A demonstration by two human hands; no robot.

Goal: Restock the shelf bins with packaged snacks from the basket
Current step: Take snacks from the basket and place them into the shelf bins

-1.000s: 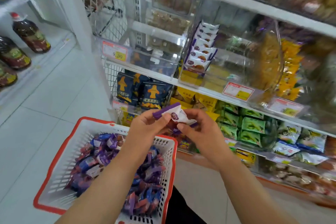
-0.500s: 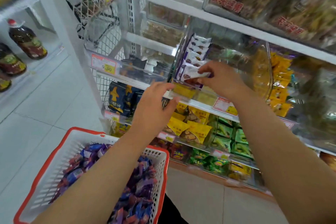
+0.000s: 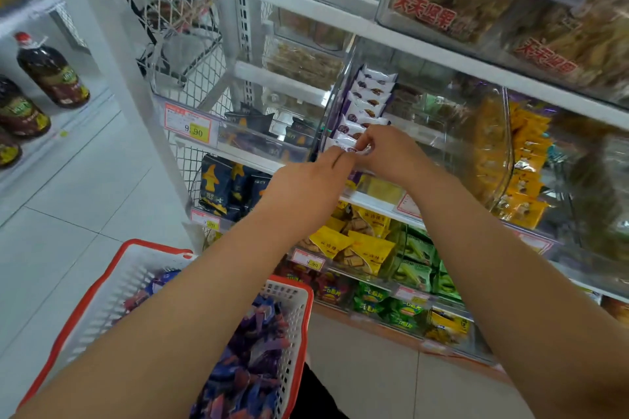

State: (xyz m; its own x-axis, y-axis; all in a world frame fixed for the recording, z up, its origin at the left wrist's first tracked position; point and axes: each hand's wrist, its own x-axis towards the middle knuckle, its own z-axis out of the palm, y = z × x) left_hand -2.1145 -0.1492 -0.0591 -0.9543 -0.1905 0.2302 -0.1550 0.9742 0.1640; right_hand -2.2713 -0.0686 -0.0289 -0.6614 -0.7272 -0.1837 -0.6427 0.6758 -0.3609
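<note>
Risen from above the basket point(image 3: 292, 299), the left hand point(image 3: 306, 187) now joins the right hand point(image 3: 391, 153) at the bin point(image 3: 442, 105); both pinch one snack packet point(image 3: 345, 146) at the row's front.

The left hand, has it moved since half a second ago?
Yes. The left hand rose from below the shelf edge to the white-and-purple packet at the clear bin.

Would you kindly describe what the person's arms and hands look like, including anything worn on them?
Both forearms are bare right down to the frame edge: no sleeves, gloves, watch, bracelets or rings show. The left hand and right hand appear unmarked, with short fingers; nails are too small to judge.
</note>
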